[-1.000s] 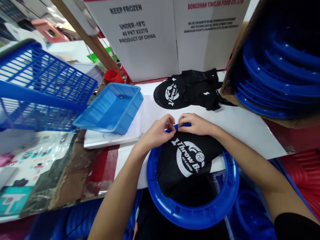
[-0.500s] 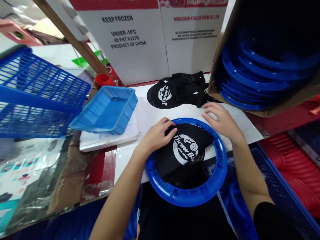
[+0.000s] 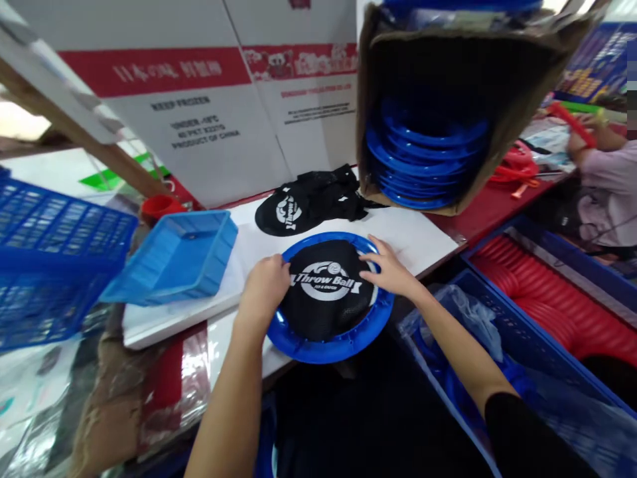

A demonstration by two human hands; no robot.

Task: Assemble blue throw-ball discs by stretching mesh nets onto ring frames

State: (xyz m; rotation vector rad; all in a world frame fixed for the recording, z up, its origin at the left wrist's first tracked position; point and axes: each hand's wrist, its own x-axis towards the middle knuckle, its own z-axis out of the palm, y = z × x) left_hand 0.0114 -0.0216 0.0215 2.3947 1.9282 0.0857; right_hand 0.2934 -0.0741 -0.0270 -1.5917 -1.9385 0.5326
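A blue plastic ring (image 3: 331, 352) rests at the front edge of the white tabletop. Inside it lies a round black mesh cloth (image 3: 318, 312) with a white "Throw Ball" print, spread nearly flat. My left hand (image 3: 266, 282) is closed at the ring's left rim, its fingertips by the cloth's edge. On the right rim sits my right hand (image 3: 393, 271), thumb and fingers apart, touching the ring and the cloth's border. Behind the ring, more black printed cloths (image 3: 318, 196) lie in an overlapping pile.
A carton (image 3: 365, 119) of stacked blue rings stands at the back right. At left are a light blue tray (image 3: 199, 255) and a blue basket (image 3: 60, 265). Blue crates (image 3: 450, 285) hold blue and red rings at right. Another person's sleeve (image 3: 612, 176) shows at far right.
The cloth, folded over before, now spreads across the ring with its print level. My right hand has come down onto the right rim; my left has closed at the left rim. The view has shifted right.
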